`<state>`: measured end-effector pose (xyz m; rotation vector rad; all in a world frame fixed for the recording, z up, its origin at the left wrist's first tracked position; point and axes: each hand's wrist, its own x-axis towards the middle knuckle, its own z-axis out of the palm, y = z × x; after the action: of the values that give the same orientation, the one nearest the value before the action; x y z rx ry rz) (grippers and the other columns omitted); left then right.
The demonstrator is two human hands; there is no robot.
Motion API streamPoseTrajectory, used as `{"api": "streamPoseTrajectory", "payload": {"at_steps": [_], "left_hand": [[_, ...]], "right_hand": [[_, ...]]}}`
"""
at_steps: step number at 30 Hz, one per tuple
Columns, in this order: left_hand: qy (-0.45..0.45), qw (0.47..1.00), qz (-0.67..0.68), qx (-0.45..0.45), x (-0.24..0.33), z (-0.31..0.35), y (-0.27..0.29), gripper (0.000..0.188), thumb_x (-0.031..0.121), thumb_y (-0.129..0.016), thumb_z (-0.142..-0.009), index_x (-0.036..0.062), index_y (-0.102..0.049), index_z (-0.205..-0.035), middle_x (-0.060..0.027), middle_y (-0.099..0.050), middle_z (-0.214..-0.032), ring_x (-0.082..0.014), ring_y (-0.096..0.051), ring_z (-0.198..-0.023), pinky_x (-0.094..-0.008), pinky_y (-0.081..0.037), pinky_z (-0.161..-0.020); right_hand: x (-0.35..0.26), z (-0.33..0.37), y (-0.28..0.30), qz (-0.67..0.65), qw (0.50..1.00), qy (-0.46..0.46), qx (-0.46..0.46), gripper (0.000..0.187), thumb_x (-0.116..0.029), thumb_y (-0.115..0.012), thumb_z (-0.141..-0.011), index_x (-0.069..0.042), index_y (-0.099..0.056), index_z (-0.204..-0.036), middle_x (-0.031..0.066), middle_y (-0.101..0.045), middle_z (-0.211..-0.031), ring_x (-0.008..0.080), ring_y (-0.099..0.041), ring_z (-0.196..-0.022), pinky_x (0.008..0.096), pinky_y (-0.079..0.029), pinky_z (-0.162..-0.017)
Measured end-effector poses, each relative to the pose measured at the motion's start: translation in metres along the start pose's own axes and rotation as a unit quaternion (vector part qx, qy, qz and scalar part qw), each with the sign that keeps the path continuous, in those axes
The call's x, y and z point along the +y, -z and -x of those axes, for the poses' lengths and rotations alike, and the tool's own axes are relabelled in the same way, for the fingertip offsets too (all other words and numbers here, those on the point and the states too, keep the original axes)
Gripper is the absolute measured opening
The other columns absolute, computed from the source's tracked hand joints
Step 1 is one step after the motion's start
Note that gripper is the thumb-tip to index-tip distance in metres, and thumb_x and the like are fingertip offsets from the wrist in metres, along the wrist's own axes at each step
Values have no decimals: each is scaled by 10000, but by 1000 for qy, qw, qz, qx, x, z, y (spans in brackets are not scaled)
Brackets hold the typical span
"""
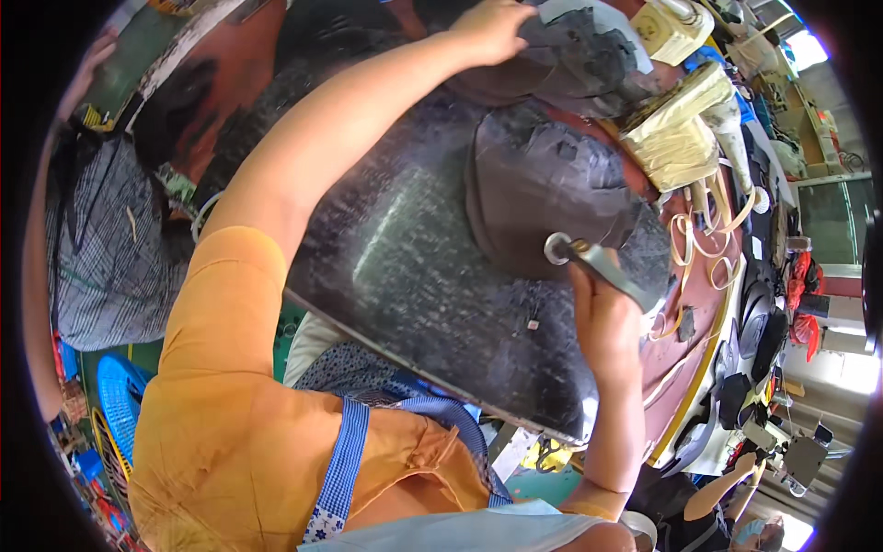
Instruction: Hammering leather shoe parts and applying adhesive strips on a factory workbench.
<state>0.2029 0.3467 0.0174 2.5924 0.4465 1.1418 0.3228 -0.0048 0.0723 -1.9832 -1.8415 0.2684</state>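
Observation:
My right hand (607, 317) is closed round a hammer (602, 267) with a round metal face and a broad flat other end. It is held over the near edge of a dark brown, curved, cap-like piece (543, 198), which lies on a worn black board (414, 230). Crumpled dark grey material covers the top of that piece. My left hand (497, 35) reaches to the far side, thumb and fingers apart, beside a second dark piece (584, 46) with a pale grey top. Whether the fingertips touch it I cannot tell.
Two blocks wrapped in yellowish tape (676, 129) stand at the right, with loops of cream strap (704, 239) on the reddish table (685, 345). A blue basket (120, 396) is at the left, near a striped cloth (120, 239). Another person (708, 506) works at the lower right.

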Motion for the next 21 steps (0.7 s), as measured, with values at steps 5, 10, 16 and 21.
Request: {"api": "streamPoseTrajectory", "payload": {"at_steps": [5,10,16,21], "left_hand": [[151,980,-129,7,-56,-8,6,365,85,-752,-815,76,-630,-1159,-172,-668,-1111,-396,-607,-1115,-483,-499,-958],[149,981,-121,17,-38,13,37,262,61,-732,-846,63,-594,-1068,-178,-667,-1044,-392,-633,-1016,-469,-503,-867],[-60,976,-103,180,107,23,148,264,101,-702,-941,16,-623,-1177,-88,-730,-1044,-230,-706,-963,-348,-548,-887],[309,842,419,-140,238,64,205,249,82,-693,-951,8,-622,-1178,-83,-724,-1056,-149,-704,-871,-300,-567,-800]], "right_hand": [[8,-9,-6,2,1000,-15,-25,124,-83,-624,-1001,-14,-639,-1103,202,-638,-886,429,-650,-779,467,-504,-658],[3,-5,-7,-15,1000,-15,-20,133,-106,-615,-1015,-20,-625,-1116,220,-662,-884,453,-662,-776,476,-510,-641],[4,-1,-14,16,999,-4,30,170,-148,-602,-1026,-64,-616,-1173,243,-682,-957,477,-665,-863,508,-522,-680],[20,16,6,67,996,19,63,174,-123,-635,-993,8,-694,-1091,240,-691,-969,434,-675,-880,460,-524,-787]]}}
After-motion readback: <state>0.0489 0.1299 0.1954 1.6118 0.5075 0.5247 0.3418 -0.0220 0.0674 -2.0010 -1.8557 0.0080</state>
